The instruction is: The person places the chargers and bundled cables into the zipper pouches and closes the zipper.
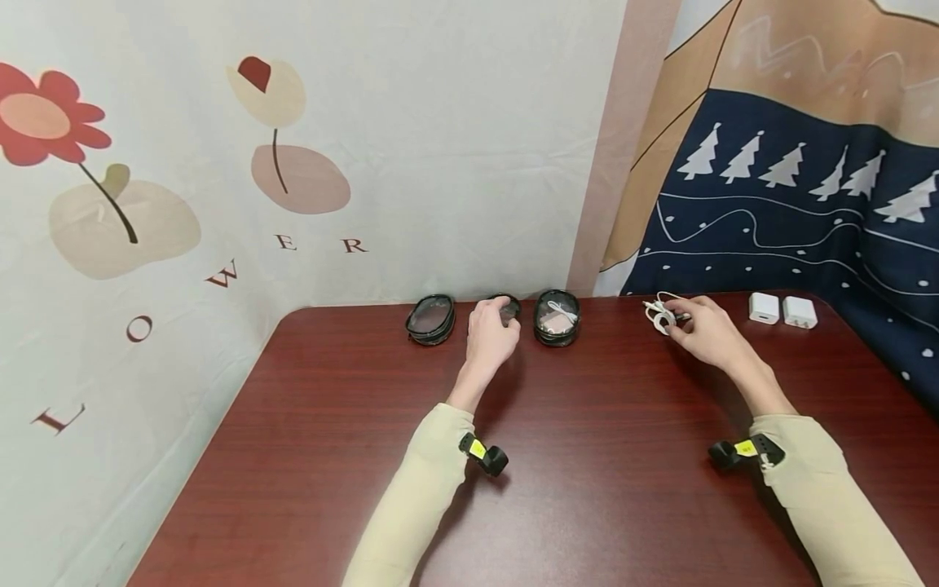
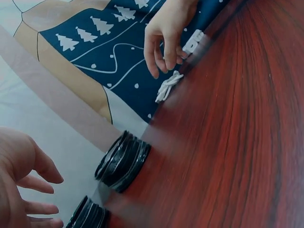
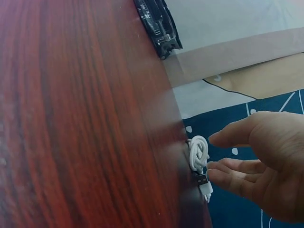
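Note:
My left hand [image 1: 493, 333] hovers over the middle of three small black round zip cases, its fingers spread with nothing between them. That middle case [image 1: 511, 307] is partly hidden behind the hand. To its right stands a clear-topped case [image 1: 555, 316] with a white cable inside; another case [image 1: 430, 319] lies on the left. A coiled white USB cable [image 3: 198, 153] lies at the table's back edge. Close beside it is my right hand [image 1: 706, 330], thumb and fingers apart around the coil, the fingertips right at it.
Two white charger plugs, a left one [image 1: 764, 308] and a right one [image 1: 800, 312], stand at the back right. The dark red table [image 1: 587, 456] ends at a cloth-covered wall [image 1: 440, 163] behind the things.

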Tool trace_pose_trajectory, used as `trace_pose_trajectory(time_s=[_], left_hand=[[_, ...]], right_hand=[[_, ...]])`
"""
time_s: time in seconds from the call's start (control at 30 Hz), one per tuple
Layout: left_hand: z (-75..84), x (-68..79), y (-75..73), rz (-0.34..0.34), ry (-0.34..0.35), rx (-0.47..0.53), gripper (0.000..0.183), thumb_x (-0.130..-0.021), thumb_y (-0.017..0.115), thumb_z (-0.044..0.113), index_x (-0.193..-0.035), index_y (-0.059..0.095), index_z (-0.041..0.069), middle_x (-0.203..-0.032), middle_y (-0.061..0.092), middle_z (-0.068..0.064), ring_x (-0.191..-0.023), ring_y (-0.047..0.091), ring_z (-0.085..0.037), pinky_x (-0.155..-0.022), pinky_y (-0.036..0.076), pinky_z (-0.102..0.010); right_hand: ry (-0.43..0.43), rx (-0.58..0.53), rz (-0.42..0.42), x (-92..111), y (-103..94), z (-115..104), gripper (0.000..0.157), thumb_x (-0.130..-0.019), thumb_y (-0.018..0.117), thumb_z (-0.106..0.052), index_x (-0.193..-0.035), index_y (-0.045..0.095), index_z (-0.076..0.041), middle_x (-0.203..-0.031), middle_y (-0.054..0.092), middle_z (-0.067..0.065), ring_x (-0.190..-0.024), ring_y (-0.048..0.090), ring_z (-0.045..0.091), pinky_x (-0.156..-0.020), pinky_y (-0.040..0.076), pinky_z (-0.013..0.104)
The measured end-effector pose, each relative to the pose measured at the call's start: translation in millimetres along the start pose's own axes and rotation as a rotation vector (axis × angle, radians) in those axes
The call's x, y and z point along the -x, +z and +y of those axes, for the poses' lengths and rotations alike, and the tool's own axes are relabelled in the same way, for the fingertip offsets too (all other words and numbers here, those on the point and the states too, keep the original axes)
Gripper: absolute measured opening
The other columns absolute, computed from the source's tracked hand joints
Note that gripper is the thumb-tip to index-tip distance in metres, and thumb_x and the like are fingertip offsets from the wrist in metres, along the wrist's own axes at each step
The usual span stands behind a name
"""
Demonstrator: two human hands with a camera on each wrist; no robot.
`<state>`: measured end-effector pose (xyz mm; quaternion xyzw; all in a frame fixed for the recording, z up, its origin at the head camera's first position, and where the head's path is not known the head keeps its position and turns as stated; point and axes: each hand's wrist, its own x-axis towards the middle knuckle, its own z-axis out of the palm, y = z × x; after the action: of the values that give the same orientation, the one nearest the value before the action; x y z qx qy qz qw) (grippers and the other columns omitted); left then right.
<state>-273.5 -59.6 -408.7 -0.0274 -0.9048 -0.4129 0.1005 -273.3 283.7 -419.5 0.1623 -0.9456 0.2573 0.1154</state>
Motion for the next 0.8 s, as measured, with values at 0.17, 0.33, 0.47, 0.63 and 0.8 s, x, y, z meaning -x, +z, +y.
trace_pose_trajectory(time_s=[0.17,0.33,0.47,0.63,0.8], left_hand=[[-5.4,1.0,-4.1,-0.030,-0.027,-0.034,0.044,-0.095,0.061,0.008,-0.138,0.060,0.005,-0.144,0.051,-0.016,-0.136,0.042,-0.036,-0.106,0.040,-0.050],[-10.0,1.8,-5.5,-0.049,-0.014,-0.094,0.044,-0.094,0.061,0.007,-0.138,0.060,0.003,-0.145,0.049,-0.020,-0.139,0.038,-0.038,-0.111,0.035,-0.047],[-12.8,2.1,-4.9,-0.063,0.006,-0.169,0.045,-0.094,0.061,0.008,-0.138,0.059,0.001,-0.145,0.048,-0.022,-0.140,0.036,-0.038,-0.114,0.031,-0.047],[-14.8,1.6,-5.1,-0.075,0.013,-0.214,0.044,-0.096,0.062,0.013,-0.139,0.058,0.001,-0.147,0.045,-0.024,-0.142,0.033,-0.038,-0.115,0.027,-0.048],[-18.5,0.5,-6.3,-0.079,-0.006,-0.219,0.045,-0.097,0.064,0.018,-0.138,0.059,0.001,-0.149,0.042,-0.023,-0.143,0.030,-0.038,-0.115,0.027,-0.049]], right_hand=[[0.014,0.031,-0.038,-1,1.6,3,0.038,-0.089,0.066,0.000,-0.122,0.060,0.016,-0.113,0.055,0.037,-0.099,0.055,0.044,-0.084,0.047,0.058],[0.013,0.042,-0.055,-1,2.9,6,0.034,-0.089,0.069,-0.003,-0.117,0.062,0.015,-0.102,0.061,0.032,-0.097,0.054,0.042,-0.082,0.047,0.056],[0.015,0.031,-0.045,0,4.2,6,0.028,-0.087,0.069,0.000,-0.112,0.063,0.011,-0.096,0.063,0.029,-0.097,0.052,0.041,-0.083,0.044,0.058],[0.020,0.015,-0.025,0,6.0,5,0.018,-0.086,0.069,0.000,-0.103,0.064,0.004,-0.092,0.064,0.024,-0.092,0.054,0.038,-0.081,0.044,0.055],[0.034,-0.027,-0.073,-3,6.5,3,0.011,-0.090,0.070,-0.003,-0.096,0.062,0.000,-0.089,0.064,0.017,-0.084,0.057,0.033,-0.078,0.045,0.050]])
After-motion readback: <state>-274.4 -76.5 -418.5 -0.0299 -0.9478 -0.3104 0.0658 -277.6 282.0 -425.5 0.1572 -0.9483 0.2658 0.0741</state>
